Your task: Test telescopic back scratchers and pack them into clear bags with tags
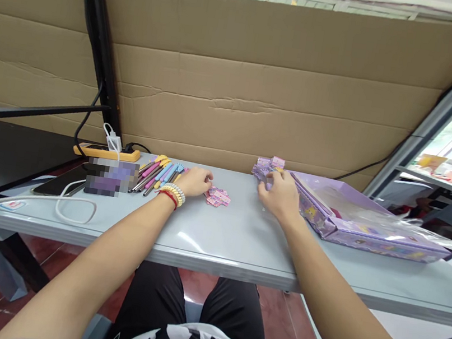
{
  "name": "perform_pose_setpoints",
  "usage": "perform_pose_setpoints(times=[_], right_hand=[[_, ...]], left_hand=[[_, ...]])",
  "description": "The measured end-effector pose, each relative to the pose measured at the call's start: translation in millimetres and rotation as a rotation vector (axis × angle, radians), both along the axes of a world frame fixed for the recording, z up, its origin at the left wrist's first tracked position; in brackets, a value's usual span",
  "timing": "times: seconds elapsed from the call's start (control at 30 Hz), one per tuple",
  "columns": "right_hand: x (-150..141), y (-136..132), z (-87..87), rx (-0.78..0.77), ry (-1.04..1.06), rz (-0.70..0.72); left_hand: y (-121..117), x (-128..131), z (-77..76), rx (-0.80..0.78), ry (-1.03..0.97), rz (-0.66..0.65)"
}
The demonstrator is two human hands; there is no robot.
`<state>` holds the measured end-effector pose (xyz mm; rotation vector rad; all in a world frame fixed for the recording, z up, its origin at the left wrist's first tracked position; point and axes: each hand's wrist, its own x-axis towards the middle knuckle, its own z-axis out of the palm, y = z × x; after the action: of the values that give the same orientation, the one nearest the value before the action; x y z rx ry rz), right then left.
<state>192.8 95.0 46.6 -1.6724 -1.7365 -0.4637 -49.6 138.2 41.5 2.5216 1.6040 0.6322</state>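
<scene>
My left hand (pixel 193 181), with beaded bracelets and a red band at the wrist, rests on the grey table (pixel 216 236). Its fingers are loosely bent and slightly apart, with nothing visible in them. Right beside its fingertips lies a small pile of pink printed packets (pixel 217 196). Colourful pens (pixel 161 174) are bunched to its left. My right hand (pixel 280 196) reaches to a heap of small purple packets (pixel 264 165) at the table's back. Its thumb and fingers close around a shiny, see-through purple piece, partly hidden by the hand.
An open purple box (pixel 380 243) with clear plastic film stands to the right. At left are a yellow-edged power strip (pixel 105 151), a white cable (pixel 74 220) and a dark phone-like slab (pixel 60 181). Cardboard (pixel 256 83) walls off the back; a black post (pixel 102 32) rises at left.
</scene>
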Motion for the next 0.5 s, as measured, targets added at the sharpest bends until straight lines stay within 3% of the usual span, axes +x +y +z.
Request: perform_pose_setpoints(times=[0.07, 0.2, 0.37, 0.5], right_hand=[[-13.3, 6.6, 6.3, -0.033, -0.058, 0.134], [-37.0, 26.1, 11.4, -0.239, -0.156, 0.33], [-47.8, 47.0, -12.4, -0.351, -0.192, 0.428], [-42.6, 46.3, -27.2, -0.396, -0.072, 0.491]], left_hand=[[-0.2, 0.0, -0.4, -0.01, 0.012, 0.02], [-0.2, -0.4, -1.6, -0.021, 0.041, 0.028], [1.0, -1.1, -3.7, -0.031, 0.072, 0.015], [4.5, -1.5, -6.3, -0.043, 0.076, 0.005]])
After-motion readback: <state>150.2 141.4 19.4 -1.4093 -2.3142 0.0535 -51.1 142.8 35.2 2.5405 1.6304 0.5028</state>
